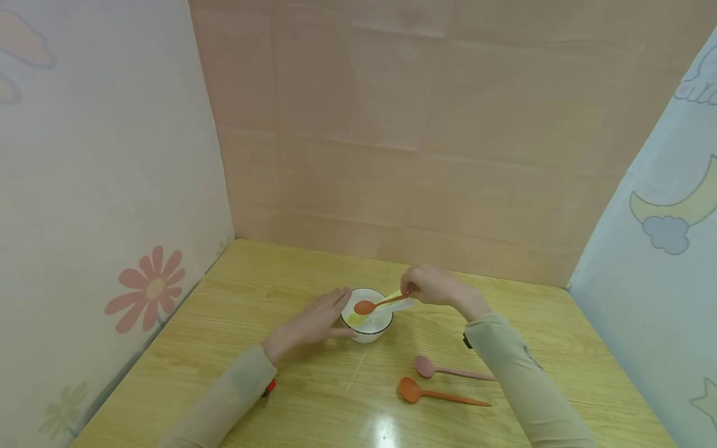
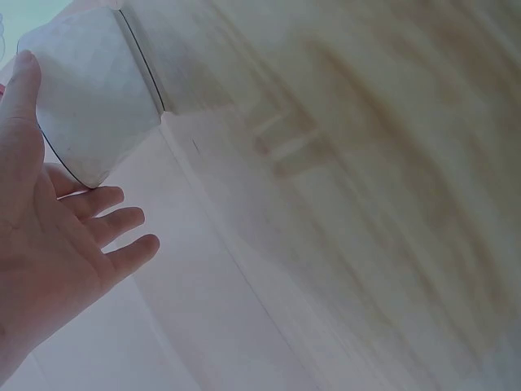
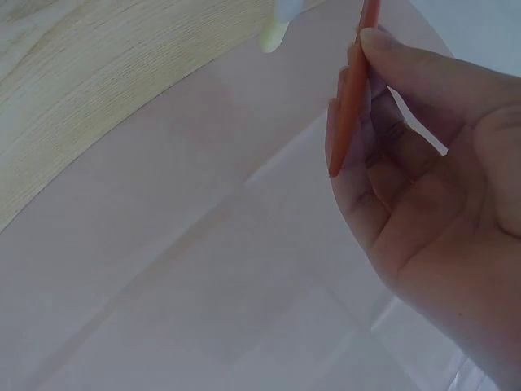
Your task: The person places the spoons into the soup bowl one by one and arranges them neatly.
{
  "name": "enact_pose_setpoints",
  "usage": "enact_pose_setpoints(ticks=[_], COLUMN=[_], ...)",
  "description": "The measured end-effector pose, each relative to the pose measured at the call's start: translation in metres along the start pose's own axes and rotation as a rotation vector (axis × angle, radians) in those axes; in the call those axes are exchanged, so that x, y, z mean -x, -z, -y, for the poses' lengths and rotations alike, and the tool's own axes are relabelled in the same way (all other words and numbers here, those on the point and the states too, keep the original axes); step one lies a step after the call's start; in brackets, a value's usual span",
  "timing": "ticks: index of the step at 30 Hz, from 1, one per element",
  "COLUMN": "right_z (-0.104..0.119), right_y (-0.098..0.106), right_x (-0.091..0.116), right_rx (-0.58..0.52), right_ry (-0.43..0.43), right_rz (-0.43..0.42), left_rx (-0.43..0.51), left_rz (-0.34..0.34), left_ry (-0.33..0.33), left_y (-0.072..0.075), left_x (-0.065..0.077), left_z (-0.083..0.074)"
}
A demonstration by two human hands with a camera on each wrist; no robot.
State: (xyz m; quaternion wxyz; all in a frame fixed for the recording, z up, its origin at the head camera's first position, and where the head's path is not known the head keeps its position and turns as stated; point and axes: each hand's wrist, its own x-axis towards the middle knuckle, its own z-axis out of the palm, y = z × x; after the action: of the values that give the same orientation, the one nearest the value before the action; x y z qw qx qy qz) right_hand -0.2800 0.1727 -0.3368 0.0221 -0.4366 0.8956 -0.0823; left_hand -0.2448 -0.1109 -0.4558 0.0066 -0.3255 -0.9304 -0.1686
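A white bowl (image 1: 378,321) with a dark rim stands on the table. My left hand (image 1: 315,318) holds it at its left side, thumb at the near side; in the left wrist view the thumb lies on the bowl (image 2: 85,90) and several fingers stick out past it. Over the bowl, my right hand (image 1: 434,286) pinches an orange spoon (image 1: 364,307) by the handle, its head above the bowl's inside. The right wrist view shows the handle (image 3: 350,122) between thumb and fingers. Yellow and white utensils, partly hidden, lie in the bowl, their handles (image 1: 402,304) over its right rim.
Nearer the front of the wooden table (image 1: 313,398) lie a pink spoon (image 1: 424,366) and another orange spoon (image 1: 411,390), the pink one's handle end by the right sleeve. A tan cloth (image 1: 403,137) hangs behind, with patterned cloths at both sides.
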Motion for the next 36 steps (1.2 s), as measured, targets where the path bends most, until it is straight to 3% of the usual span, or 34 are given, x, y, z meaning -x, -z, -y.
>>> enact_pose_setpoints(ticks=[13,23,30,36], right_z=[0.009,0.013,0.017,0.017], right_y=[-0.003,-0.008,-0.01,-0.014], right_x=[-0.011,-0.02,-0.022,-0.023], right_rx=[0.044,0.08,0.063,0.068], right_ry=[-0.051,-0.019,-0.064,-0.054], right_rz=[0.038,0.067,0.082,0.074], left_rx=[0.025,0.028,0.014,0.01], left_rz=[0.015,0.008,0.007,-0.001], left_ry=[0.012,0.006,0.003,-0.01], left_y=[0.001,0.0,0.001,0.0], left_x=[0.0,-0.001,-0.001,-0.001], left_z=[0.001,0.002,0.002,0.002])
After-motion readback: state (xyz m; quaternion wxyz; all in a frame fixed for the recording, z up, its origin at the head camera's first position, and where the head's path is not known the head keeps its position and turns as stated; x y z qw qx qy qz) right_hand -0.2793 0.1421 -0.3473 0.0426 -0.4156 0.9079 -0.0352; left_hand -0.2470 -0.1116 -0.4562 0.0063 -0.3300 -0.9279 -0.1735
